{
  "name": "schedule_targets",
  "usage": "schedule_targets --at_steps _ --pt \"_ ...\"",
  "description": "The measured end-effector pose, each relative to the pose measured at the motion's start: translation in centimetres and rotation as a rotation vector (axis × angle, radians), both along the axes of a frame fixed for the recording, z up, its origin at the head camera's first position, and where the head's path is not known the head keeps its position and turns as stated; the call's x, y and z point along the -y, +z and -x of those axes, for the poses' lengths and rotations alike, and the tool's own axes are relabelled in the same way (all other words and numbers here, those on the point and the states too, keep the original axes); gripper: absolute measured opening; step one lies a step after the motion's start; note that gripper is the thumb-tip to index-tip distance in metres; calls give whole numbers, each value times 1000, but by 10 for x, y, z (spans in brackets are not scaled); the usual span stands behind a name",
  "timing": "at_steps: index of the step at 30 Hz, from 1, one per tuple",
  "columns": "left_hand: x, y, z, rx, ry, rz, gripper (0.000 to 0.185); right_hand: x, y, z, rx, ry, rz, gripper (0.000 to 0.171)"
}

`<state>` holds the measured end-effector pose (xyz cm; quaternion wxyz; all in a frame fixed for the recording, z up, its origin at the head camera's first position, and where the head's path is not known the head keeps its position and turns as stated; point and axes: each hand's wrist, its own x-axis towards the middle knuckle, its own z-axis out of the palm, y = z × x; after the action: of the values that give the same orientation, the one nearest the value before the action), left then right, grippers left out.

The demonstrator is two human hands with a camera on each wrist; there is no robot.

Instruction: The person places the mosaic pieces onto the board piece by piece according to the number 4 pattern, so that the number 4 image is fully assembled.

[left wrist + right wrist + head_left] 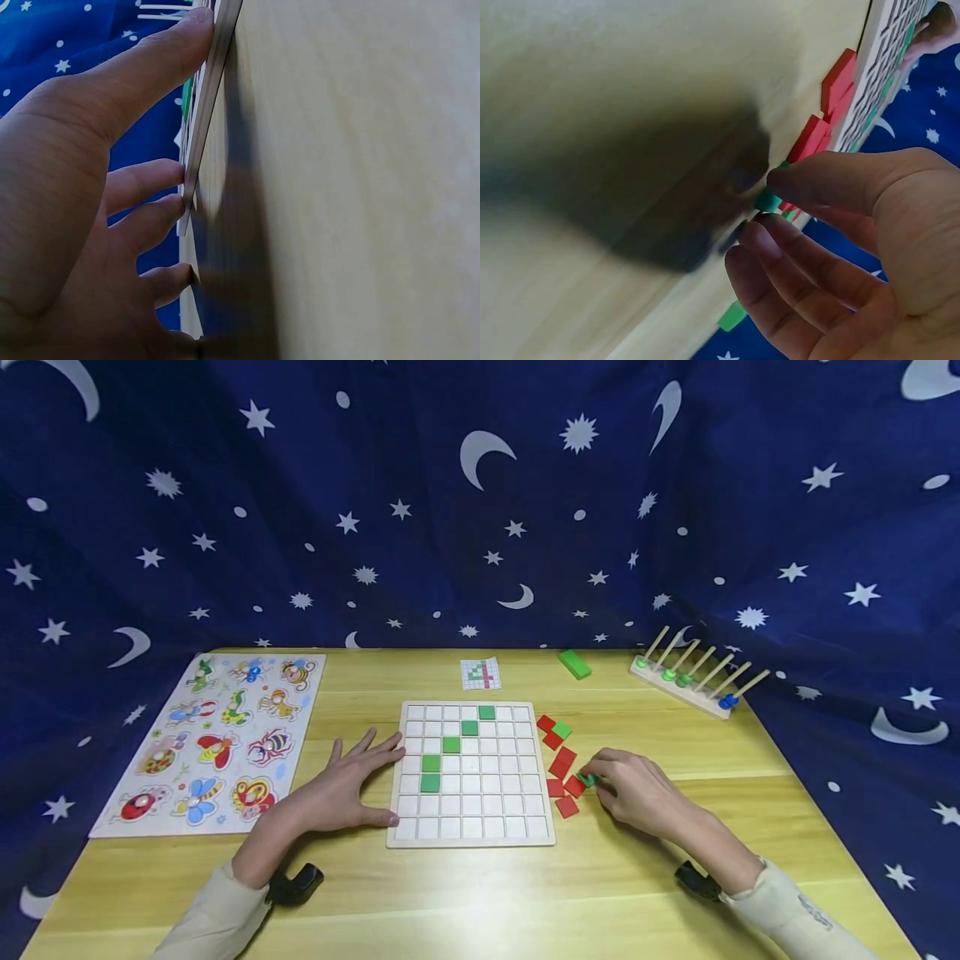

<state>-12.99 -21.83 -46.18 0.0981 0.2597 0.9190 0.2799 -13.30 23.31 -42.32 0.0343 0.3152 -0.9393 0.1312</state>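
A white grid board point(491, 806) lies on the wooden table, with several green tiles point(451, 745) set in its squares in a stepped diagonal. My left hand point(341, 789) rests at the board's left edge, fingers spread and thumb on the frame near the lower corner. To the right of the board, my right hand point(637, 789) pinches a green square tile point(766, 199) between thumb and fingers, low over the table. Several loose red tiles point(566, 807) lie beside it, some overlapping. One more loose green tile point(561, 730) touches the red ones at the top of the pile.
Behind the board lies a small pattern card point(480, 674) with green and red squares. A green block point(575, 664) and a peg stand point(678, 691) with green and blue beads are at the back right. An insect puzzle board point(172, 810) covers the table's left side.
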Motion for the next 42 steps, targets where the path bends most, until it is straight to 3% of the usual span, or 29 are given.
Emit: schedule_targets --at_steps 14,28,42 --pt "-1 3 0 14 7 6 97 -1 0 7 15 5 12 34" --pt "-1 2 -1 4 1 -8 96 16 6 62 -8 -27 37 27" --pt "1 0 0 0 0 -7 98 18 -1 72 3 -54 -28 25"
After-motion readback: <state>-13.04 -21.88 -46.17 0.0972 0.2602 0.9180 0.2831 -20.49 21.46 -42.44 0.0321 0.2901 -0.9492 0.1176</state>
